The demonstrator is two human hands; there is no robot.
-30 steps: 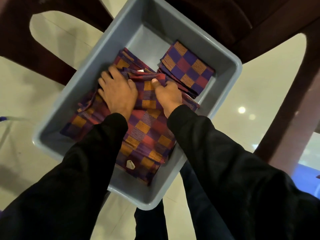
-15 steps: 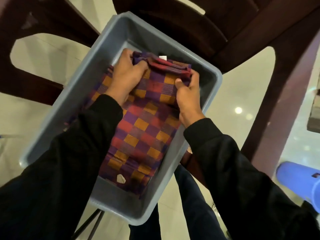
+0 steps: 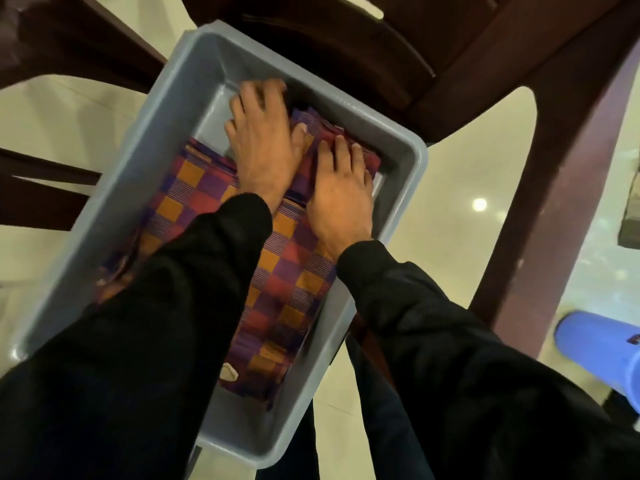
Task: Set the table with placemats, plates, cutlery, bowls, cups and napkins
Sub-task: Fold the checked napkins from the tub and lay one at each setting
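We press both hands, left hand [image 3: 258,147] and right hand [image 3: 341,188], fingers spread flat on checked cloths [image 3: 277,271], likely tamping stack level inside grey tub [image 3: 145,161].

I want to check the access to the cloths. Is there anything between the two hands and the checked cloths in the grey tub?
Nothing visible does. The left hand and the right hand already lie flat on the checked cloths inside the grey tub, with no other thing over them.
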